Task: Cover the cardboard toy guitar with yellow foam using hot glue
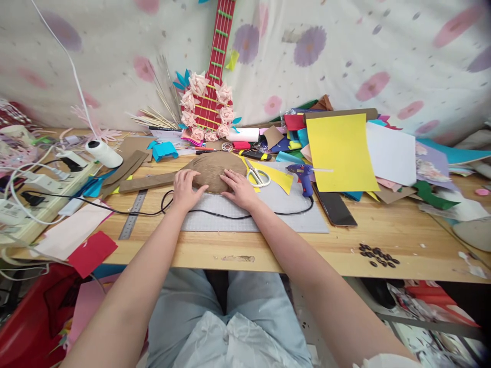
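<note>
A brown, round-bodied piece (217,166) with a long flat neck (148,182) lies before me, like a small banjo or guitar in brown paper. My left hand (187,190) grips its left side where neck and body meet, thumb along the near edge. Across the body, my right hand (238,189) holds the near right edge, fingers on top. White-handled scissors (259,178) lie just beyond my right fingers. A blue glue gun (303,176) rests farther right, its black cord (230,217) running in front of both hands. Beneath is a grey cutting mat (284,222).
A red paper guitar with pink flowers (209,105) leans at the back. Yellow sheet (339,153), phone (335,208) and black beads (378,254) lie right. Left are a steel ruler (133,214), thread spool (104,153), power strip (49,199) and red paper (93,252).
</note>
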Tool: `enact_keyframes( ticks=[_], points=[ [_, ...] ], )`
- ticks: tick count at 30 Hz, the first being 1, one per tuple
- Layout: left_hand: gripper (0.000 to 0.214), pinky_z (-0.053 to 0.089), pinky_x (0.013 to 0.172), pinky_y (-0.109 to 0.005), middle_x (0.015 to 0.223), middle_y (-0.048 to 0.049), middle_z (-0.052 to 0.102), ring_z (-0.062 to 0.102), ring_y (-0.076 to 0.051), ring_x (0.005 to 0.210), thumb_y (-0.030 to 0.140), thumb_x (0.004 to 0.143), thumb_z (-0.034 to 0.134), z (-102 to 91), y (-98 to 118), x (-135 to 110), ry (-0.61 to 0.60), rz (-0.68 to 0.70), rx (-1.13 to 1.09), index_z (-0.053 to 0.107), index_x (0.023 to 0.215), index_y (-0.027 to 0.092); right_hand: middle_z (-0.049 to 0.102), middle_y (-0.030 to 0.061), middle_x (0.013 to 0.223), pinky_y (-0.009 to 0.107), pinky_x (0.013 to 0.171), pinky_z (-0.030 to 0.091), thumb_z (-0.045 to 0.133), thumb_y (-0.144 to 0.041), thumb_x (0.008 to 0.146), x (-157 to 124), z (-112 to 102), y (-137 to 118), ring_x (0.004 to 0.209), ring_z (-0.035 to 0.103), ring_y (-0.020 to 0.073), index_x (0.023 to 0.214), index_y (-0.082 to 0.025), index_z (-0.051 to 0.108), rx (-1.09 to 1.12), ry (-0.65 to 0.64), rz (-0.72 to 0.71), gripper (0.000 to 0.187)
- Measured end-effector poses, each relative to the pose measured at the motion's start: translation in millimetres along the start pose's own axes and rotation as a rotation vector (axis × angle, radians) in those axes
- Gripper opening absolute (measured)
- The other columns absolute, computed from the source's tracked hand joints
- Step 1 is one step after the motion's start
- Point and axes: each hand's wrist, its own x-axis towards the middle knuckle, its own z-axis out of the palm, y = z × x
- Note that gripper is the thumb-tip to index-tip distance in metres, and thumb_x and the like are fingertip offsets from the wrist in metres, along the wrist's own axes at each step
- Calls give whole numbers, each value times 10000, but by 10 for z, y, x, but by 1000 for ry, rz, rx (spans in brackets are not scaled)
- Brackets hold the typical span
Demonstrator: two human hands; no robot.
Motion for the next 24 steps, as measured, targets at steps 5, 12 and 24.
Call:
enact_keyframes(
  ticks=[5,12,24],
  points=[
    [776,169,1080,-579,1416,-149,376,264,-355,1348,538,646,691,-33,-133,0,-184,11,19,419,1306,233,402,125,1426,460,1086,286,629,-261,799,-6,-6,6,1341,331,255,1330,-179,482,18,-27,8,557],
    [925,291,1068,-434,1432,-186,352,333,-316,1320,578,646,670,-27,-111,22,-286,-180,126,328,1386,142,399,115,1429,438,1090,282,618,-263,812,-8,-37,-26,1339,336,258,1317,-157,496,-28,-44,17,530],
    [847,304,1047,-421,1416,-174,400,351,-336,1312,532,777,553,-28,-77,36,-359,-169,190,236,1439,110,395,96,1435,451,1089,277,616,-244,810,-3,-8,-12,1344,324,257,1316,-184,499,-26,-56,31,522]
  ],
)
